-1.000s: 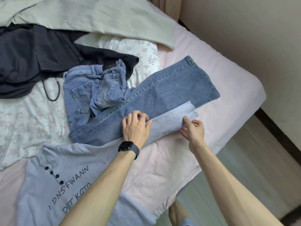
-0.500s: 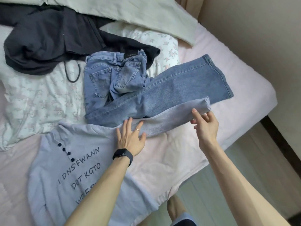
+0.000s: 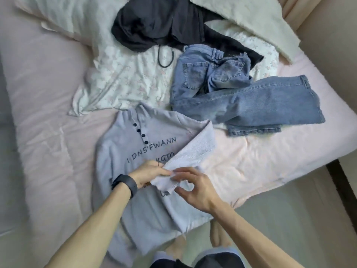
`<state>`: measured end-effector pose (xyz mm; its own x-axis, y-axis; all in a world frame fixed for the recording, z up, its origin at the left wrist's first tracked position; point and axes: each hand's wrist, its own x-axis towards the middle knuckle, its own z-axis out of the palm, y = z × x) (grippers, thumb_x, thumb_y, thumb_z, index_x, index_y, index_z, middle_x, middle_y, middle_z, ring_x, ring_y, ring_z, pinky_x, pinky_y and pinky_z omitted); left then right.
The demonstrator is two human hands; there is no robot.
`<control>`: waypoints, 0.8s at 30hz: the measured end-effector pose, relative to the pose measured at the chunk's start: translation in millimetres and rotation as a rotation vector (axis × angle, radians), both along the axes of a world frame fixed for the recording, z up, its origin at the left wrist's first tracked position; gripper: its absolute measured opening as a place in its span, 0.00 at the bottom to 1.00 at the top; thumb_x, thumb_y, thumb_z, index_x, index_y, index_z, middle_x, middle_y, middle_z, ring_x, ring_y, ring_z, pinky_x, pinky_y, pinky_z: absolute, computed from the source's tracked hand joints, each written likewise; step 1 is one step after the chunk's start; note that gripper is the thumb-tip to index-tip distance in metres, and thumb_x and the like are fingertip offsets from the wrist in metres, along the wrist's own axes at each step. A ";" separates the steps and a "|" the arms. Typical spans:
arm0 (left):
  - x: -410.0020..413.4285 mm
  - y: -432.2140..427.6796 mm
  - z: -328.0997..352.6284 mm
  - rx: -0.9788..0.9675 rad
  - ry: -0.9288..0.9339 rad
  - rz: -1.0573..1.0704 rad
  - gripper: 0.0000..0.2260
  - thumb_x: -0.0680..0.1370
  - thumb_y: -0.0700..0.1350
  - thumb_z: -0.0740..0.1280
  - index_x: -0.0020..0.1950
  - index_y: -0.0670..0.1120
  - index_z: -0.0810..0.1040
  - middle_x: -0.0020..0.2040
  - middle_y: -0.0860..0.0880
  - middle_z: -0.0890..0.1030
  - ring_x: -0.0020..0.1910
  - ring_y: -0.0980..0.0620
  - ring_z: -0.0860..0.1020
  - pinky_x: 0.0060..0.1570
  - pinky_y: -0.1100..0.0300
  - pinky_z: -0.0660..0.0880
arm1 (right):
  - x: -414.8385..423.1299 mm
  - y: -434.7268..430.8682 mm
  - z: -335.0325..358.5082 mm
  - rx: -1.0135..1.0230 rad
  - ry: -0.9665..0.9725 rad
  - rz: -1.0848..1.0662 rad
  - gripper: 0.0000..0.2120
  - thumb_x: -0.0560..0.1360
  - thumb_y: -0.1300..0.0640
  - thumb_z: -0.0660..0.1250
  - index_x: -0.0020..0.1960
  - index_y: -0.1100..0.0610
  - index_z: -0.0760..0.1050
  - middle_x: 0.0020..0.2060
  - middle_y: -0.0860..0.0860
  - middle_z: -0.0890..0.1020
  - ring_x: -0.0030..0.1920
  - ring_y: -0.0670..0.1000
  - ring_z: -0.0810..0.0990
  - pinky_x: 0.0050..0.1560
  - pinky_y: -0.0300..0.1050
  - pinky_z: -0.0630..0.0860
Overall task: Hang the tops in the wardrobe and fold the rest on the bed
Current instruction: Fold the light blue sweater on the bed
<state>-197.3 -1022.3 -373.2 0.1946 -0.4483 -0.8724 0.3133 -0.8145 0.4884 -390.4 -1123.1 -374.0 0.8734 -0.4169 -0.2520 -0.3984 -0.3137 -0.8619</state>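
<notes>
The pale blue top [image 3: 123,151] lies flat on the pink bed [image 3: 48,93], close to the near edge. Its neck points away from the person and its bottom edge points toward them, so it runs long from far to near. One sleeve [image 3: 199,149] is folded over the front and slants from the far shoulder down to the hands. The left hand [image 3: 148,175], with a black watch [image 3: 125,184], holds the sleeve end between its fingers and thumb. The right hand [image 3: 195,188] is curled and nips the cuff with its fingertips. The jeans [image 3: 251,105] lie just behind the top, with the legs running sideways and their ends pointing right. A dark piece of clothing [image 3: 160,22] lies in a heap farther back.
</notes>
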 end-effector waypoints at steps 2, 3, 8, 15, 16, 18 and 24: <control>-0.3 51.5 -12.9 0.053 -0.066 0.142 0.06 0.75 0.40 0.74 0.41 0.41 0.80 0.35 0.47 0.81 0.33 0.51 0.78 0.36 0.63 0.71 | -3.1 34.4 -18.2 -0.021 0.072 -0.074 0.14 0.73 0.49 0.72 0.58 0.48 0.83 0.62 0.41 0.79 0.59 0.43 0.80 0.56 0.38 0.76; -4.8 75.7 -20.3 0.065 -0.036 0.218 0.06 0.76 0.39 0.73 0.40 0.41 0.79 0.32 0.49 0.81 0.30 0.54 0.78 0.32 0.65 0.71 | -7.7 47.0 -29.0 -0.068 0.145 -0.109 0.15 0.74 0.50 0.72 0.60 0.49 0.82 0.64 0.43 0.78 0.61 0.46 0.79 0.57 0.41 0.76; -36.2 182.4 -60.3 0.205 -0.026 0.336 0.10 0.74 0.45 0.75 0.50 0.39 0.83 0.45 0.43 0.84 0.43 0.46 0.81 0.44 0.57 0.73 | -27.6 76.9 -76.7 -0.377 0.775 0.268 0.33 0.80 0.45 0.63 0.81 0.49 0.55 0.82 0.50 0.46 0.81 0.54 0.47 0.78 0.54 0.55; -76.6 226.4 -94.9 0.329 -0.235 0.209 0.08 0.76 0.47 0.66 0.54 0.49 0.80 0.50 0.47 0.85 0.47 0.47 0.82 0.49 0.55 0.78 | -21.2 75.7 -94.1 -0.487 0.816 0.260 0.32 0.78 0.42 0.64 0.78 0.47 0.58 0.82 0.49 0.48 0.81 0.54 0.49 0.75 0.59 0.60; -79.1 225.7 -96.6 0.338 -0.275 0.171 0.12 0.77 0.48 0.66 0.58 0.49 0.79 0.53 0.46 0.84 0.50 0.44 0.82 0.53 0.54 0.78 | -19.0 76.0 -93.8 -0.508 0.801 0.238 0.31 0.77 0.42 0.65 0.76 0.46 0.59 0.81 0.49 0.49 0.80 0.55 0.51 0.75 0.58 0.61; -82.5 225.3 -98.2 0.350 -0.339 0.114 0.17 0.78 0.48 0.65 0.66 0.46 0.76 0.57 0.43 0.83 0.54 0.41 0.81 0.56 0.52 0.77 | -19.5 77.8 -93.6 -0.558 0.810 0.219 0.33 0.78 0.41 0.65 0.78 0.42 0.55 0.81 0.49 0.45 0.80 0.55 0.49 0.75 0.59 0.59; -76.9 228.0 -97.1 0.354 -0.279 0.061 0.19 0.76 0.48 0.66 0.66 0.46 0.77 0.56 0.45 0.83 0.53 0.45 0.81 0.54 0.55 0.78 | -24.3 66.2 -90.2 -0.423 0.972 0.410 0.39 0.80 0.40 0.62 0.81 0.36 0.39 0.81 0.46 0.35 0.81 0.55 0.40 0.76 0.62 0.58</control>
